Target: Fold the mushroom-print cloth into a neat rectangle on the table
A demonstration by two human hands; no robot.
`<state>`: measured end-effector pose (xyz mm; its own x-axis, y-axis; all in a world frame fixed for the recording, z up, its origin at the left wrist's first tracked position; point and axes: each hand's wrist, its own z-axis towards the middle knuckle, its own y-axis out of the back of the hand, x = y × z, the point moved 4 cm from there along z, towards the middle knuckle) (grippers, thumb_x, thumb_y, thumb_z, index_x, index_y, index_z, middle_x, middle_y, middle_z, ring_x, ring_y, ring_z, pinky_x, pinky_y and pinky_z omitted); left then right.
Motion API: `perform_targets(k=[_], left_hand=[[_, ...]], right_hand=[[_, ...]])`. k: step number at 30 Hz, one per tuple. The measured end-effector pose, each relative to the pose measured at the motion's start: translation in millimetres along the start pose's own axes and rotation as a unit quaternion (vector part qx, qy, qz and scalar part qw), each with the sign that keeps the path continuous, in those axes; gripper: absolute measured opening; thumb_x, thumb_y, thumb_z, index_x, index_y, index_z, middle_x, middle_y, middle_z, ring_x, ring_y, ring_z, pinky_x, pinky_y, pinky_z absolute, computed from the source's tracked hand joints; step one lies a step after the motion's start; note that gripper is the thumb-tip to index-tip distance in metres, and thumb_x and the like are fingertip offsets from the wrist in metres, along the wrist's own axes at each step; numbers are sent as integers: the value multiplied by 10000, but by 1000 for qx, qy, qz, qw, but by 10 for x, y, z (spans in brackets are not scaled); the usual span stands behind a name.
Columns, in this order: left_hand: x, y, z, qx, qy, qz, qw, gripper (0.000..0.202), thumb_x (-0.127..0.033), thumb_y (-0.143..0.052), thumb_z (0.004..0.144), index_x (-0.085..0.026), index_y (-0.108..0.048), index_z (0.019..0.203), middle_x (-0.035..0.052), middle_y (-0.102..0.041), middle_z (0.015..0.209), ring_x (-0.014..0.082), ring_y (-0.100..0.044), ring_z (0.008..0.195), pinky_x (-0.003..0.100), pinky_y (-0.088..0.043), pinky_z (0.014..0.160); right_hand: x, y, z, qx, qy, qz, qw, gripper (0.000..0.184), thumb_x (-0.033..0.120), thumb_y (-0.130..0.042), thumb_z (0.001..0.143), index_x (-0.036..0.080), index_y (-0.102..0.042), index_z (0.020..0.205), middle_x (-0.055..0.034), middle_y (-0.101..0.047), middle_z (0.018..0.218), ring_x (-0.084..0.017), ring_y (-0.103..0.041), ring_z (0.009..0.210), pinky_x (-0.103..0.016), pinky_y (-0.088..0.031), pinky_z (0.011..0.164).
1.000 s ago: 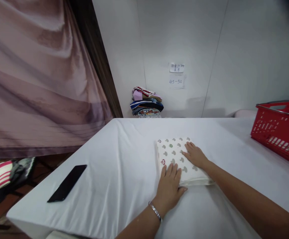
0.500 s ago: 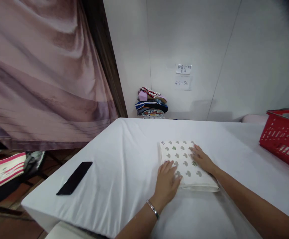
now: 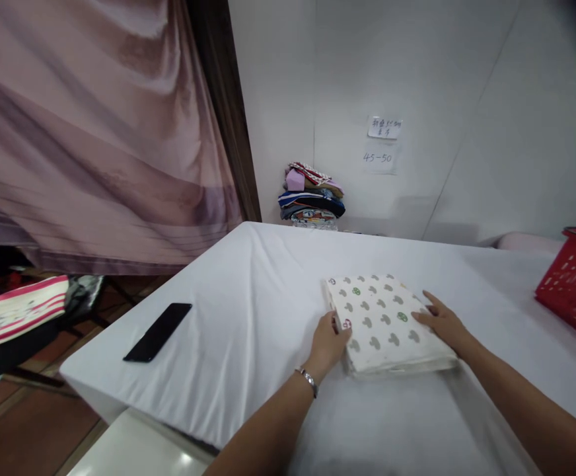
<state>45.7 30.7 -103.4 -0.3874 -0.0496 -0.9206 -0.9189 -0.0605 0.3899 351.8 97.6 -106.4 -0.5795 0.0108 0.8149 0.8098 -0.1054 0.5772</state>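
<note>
A folded white cloth [image 3: 380, 317] with grey mushroom prints and a few green and red ones lies on the white-covered table [image 3: 209, 344]. My left hand [image 3: 327, 344] is closed on its left edge, thumb on top and fingertips tucked at the side. At the right edge is my right hand [image 3: 444, 324], its thumb touching the printed top and its fingers spread apart. The lower front corner of the cloth shows several stacked layers. A silver bracelet [image 3: 308, 382] circles my left wrist.
On the table's left lies a black phone [image 3: 158, 332]. A red plastic basket [image 3: 573, 284] stands at the right. Behind the far edge rises a pile of folded fabrics [image 3: 312, 195], near paper notes [image 3: 382, 145] on the wall. A pink curtain [image 3: 94, 132] hangs left.
Both hands lay flat on the cloth before. Now my left hand has closed on its left edge, and my right hand has shifted to the right edge. The camera view has shifted slightly.
</note>
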Motion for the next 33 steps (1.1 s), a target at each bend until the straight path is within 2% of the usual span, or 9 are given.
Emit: perform_targets(k=[4, 7, 11, 15, 18, 21, 25, 28, 33], left_hand=[[-11, -109, -59, 15, -17, 0, 1000, 422, -277, -610, 726, -228, -517, 1135, 38, -624, 1069, 173, -600, 911, 277, -459, 795], [-7, -102, -80, 16, -17, -3, 1000, 432, -279, -617, 723, -224, -516, 1139, 35, -623, 1058, 172, -598, 893, 282, -463, 790], [-8, -99, -122, -4, -22, -6, 1000, 422, -298, -596, 748, -236, -501, 1154, 30, -616, 1069, 165, -592, 881, 286, -467, 782], [-25, -121, -177, -14, -36, 0, 999, 431, -313, -583, 764, -240, -481, 1177, 29, -614, 1057, 155, -589, 854, 293, -469, 783], [-46, -109, -210, -21, -51, 5, 998, 425, -301, -587, 758, -227, -487, 1165, 28, -619, 1024, 151, -586, 839, 296, -469, 788], [-40, -77, -193, -21, -50, -2, 999, 432, -270, -598, 736, -216, -497, 1152, 26, -630, 991, 145, -586, 817, 292, -473, 782], [20, -7, 18, -17, -4, -35, 999, 347, -266, -605, 726, -206, -553, 1064, 27, -639, 999, 138, -598, 799, 289, -484, 772], [46, 87, 306, -47, 31, -10, 998, 277, -276, -569, 762, -190, -576, 1024, 41, -645, 1009, 148, -602, 845, 300, -478, 802], [-15, 236, 739, -79, 14, 73, 994, 302, -180, -472, 798, -158, -572, 1082, 95, -608, 1109, 185, -571, 988, 320, -430, 885]], right_hand=[[-51, 76, 178, 33, 20, -102, 994, 620, 458, -579, 718, 200, -498, 1276, -123, -656, 1082, -322, -637, 924, -455, -521, 784], [58, 82, 147, 42, 58, -230, 971, 602, 460, -549, 733, 193, -501, 1270, -134, -616, 1159, -368, -581, 1024, -522, -473, 847], [603, -113, -114, 36, 222, -280, 933, 531, 438, -464, 813, 204, -475, 1289, -119, -487, 1325, -329, -451, 1202, -506, -386, 975], [1082, -568, -381, 72, 332, -238, 910, 519, 451, -393, 883, 223, -395, 1349, -80, -359, 1430, -252, -278, 1329, -460, -295, 1057], [1124, -931, -454, 120, 332, -265, 898, 529, 470, -333, 905, 230, -357, 1376, -90, -341, 1438, -258, -233, 1345, -511, -264, 1052], [1016, -1154, -477, 156, 323, -303, 883, 533, 481, -267, 921, 230, -341, 1386, -89, -330, 1443, -245, -231, 1346, -514, -244, 1058], [965, -1185, -484, 153, 324, -314, 879, 521, 467, -235, 934, 230, -343, 1385, -80, -316, 1450, -224, -224, 1349, -493, -232, 1069], [1009, -1157, -487, 163, 307, -311, 885, 529, 474, -235, 933, 216, -357, 1379, -86, -314, 1449, -229, -225, 1348, -497, -222, 1071], [1067, -1121, -662, 196, 287, -282, 894, 516, 473, -246, 931, 245, -349, 1383, -70, -310, 1452, -239, -231, 1346, -511, -233, 1066]])
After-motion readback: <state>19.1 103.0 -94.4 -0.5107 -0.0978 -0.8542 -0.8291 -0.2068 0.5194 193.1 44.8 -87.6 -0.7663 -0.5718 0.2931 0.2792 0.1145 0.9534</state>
